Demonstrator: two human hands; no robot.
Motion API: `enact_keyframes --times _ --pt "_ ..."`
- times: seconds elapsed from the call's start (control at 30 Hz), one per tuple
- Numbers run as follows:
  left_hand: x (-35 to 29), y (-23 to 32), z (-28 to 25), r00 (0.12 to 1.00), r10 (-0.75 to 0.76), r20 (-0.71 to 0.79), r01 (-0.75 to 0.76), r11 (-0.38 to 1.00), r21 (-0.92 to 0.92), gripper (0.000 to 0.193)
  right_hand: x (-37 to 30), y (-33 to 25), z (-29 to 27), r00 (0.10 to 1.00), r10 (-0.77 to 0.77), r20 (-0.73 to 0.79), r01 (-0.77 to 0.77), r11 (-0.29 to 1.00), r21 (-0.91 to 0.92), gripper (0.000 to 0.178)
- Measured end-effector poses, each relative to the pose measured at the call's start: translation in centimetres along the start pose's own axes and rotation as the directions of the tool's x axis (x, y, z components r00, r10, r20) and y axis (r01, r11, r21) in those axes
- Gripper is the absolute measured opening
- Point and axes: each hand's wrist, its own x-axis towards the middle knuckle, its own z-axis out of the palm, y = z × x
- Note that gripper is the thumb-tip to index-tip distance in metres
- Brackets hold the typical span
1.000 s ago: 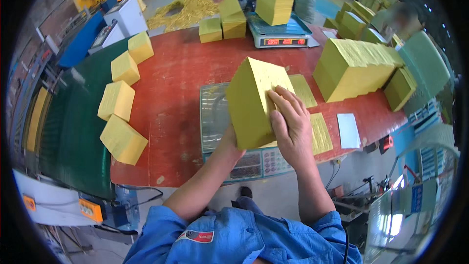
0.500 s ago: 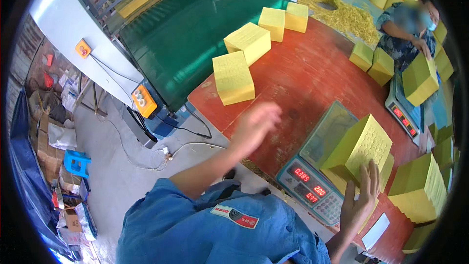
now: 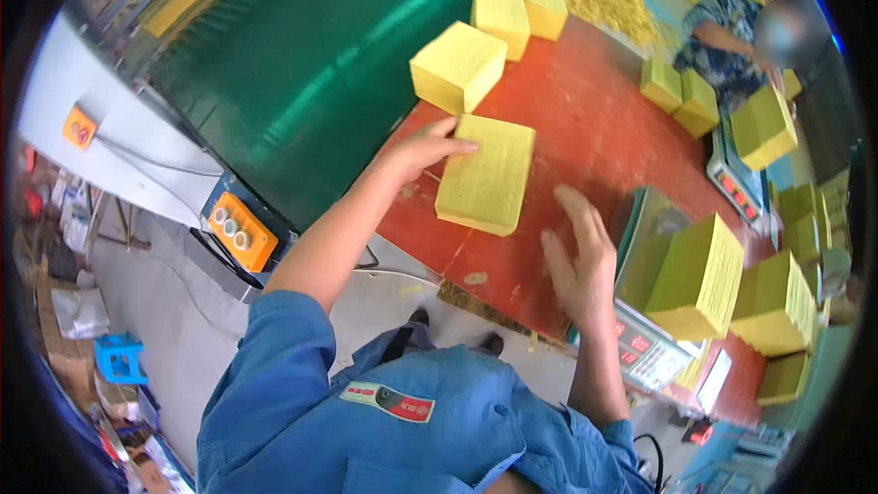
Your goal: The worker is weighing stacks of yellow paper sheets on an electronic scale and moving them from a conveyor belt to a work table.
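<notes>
My left hand (image 3: 422, 150) grips the far left edge of a stack of yellow paper (image 3: 487, 178) on the red table (image 3: 576, 91), its thumb on the top face. To the right of this stack, my right hand (image 3: 585, 261) hovers over the table, slightly blurred, its fingers apart and nothing in them. Beside it stands a digital scale (image 3: 645, 348) with a red lit display, partly covered by my right forearm. Another yellow paper stack (image 3: 697, 279) rests on the scale.
More paper stacks (image 3: 459, 66) line the table's far left edge, next to a green conveyor belt (image 3: 302, 64). Others (image 3: 776, 304) stand right of the scale. Across the table a co-worker (image 3: 722, 37) handles a stack at a second scale (image 3: 736, 178). An orange button box (image 3: 241, 230) is at left.
My left hand has reached the nearest stack, which now sits turned and farther from its neighbour. My right hand has left the stack on the scale and moved left. The view has shifted.
</notes>
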Motion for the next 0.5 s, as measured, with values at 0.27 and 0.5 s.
enact_keyframes --times 0.27,0.5 --pt "0.8 1.2 8.1 0.918 0.142 0.369 -0.241 0.941 0.236 0.061 -0.6 6.4 2.4 0.907 0.398 0.134 -0.398 0.917 -0.030 0.062" --pt "-18.0 -6.9 4.4 0.990 -0.109 -0.086 0.113 0.993 0.042 0.034 -7.6 2.7 0.8 0.851 0.523 0.051 -0.524 0.852 0.001 0.069"
